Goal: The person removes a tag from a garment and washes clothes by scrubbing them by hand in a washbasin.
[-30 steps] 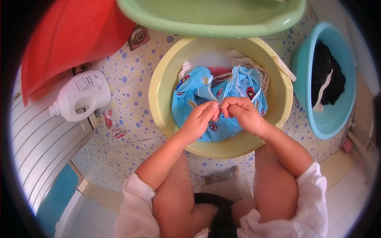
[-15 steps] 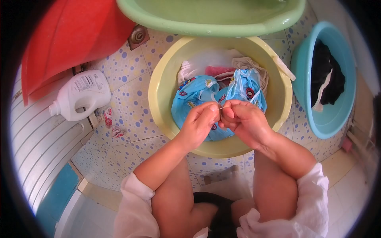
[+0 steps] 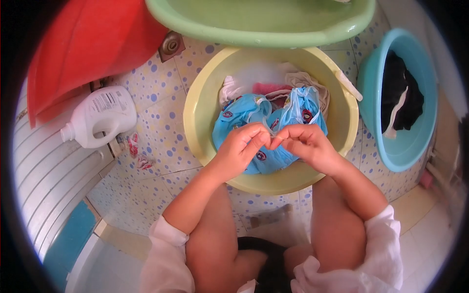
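Yellow basin (image 3: 195,105) on spotted tile floor. Blue cloth (image 3: 289,116) bunched in its near half, short of the near rim; middle of it hidden behind the hands. Left hand (image 3: 244,149) and right hand (image 3: 312,149) meet above the cloth, thumbs and forefingers pinched, tips all but touching. Between them a pale strand (image 3: 274,137), hair-thin; both pinches look closed on it. Cannot tell whether it is loose or part of the cloth's edging. Curled fingers hide its ends.

Cloth: bright blue, creased, pale piping along folds, small red-and-dark round emblems, yellowish patches too small to read. Looks wet; not certain.

Toward the basin's far rim: pink cloth (image 3: 268,88), partly covered; beige cloth (image 3: 315,87) at right; whitish blur beyond, water or fabric unclear. Off-white bar (image 3: 349,85) across the right rim, kind unknown.

Green tub (image 3: 259,31) past the far rim, cut off at top. Light-blue basin (image 3: 375,93) right; its black cloth (image 3: 398,100) shows no clear shape.
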The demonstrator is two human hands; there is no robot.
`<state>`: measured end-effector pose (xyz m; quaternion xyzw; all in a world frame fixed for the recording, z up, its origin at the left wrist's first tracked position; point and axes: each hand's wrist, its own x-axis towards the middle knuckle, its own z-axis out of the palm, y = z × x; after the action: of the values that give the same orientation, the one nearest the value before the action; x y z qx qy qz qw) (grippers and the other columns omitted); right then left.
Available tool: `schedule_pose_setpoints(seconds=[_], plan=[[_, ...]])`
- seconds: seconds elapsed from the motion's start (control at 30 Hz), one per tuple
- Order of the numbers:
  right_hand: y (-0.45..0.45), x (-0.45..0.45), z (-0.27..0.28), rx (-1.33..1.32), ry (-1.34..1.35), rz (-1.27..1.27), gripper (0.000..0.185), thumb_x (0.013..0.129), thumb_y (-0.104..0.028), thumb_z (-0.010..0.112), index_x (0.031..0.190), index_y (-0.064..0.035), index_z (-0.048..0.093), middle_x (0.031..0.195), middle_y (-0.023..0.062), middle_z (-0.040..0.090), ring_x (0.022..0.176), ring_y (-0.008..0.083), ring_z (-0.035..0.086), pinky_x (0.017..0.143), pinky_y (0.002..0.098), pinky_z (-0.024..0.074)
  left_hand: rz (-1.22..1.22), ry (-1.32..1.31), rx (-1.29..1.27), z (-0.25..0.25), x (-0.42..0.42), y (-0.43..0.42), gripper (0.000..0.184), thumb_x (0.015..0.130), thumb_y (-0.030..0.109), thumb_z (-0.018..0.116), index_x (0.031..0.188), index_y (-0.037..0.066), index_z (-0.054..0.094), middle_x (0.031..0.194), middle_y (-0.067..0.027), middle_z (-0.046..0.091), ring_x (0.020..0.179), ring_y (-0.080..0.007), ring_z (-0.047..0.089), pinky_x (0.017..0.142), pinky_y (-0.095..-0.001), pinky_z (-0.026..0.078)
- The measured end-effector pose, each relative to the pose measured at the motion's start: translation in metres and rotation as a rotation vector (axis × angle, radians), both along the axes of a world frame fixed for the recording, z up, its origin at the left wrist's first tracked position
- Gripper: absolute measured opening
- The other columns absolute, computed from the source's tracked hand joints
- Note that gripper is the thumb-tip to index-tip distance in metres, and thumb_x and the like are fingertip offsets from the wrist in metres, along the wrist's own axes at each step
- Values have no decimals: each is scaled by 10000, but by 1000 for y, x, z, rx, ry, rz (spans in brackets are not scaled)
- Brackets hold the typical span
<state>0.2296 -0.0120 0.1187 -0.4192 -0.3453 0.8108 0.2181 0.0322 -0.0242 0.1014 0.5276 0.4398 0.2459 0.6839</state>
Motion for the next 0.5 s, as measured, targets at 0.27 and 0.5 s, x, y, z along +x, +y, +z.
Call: schedule_pose_setpoints(seconds=[0.27, 0.5], plan=[[4, 6, -1, 832, -348, 175, 88, 819, -114, 602, 841, -34, 632, 727, 42, 603, 788, 165, 520, 700, 267, 388, -38, -82, -2, 0, -6, 0, 289, 937, 213, 405, 741, 19, 489, 725, -42, 471, 647, -136, 462, 601, -252, 386], [0, 2, 4, 404, -78, 147, 82, 824, -123, 593, 836, -45, 611, 720, 49, 594, 812, 195, 556, 754, 340, 395, -110, -11, 175, 6, -6, 3, 290, 912, 206, 443, 690, 25, 490, 673, -61, 452, 638, -187, 454, 585, -284, 382]])
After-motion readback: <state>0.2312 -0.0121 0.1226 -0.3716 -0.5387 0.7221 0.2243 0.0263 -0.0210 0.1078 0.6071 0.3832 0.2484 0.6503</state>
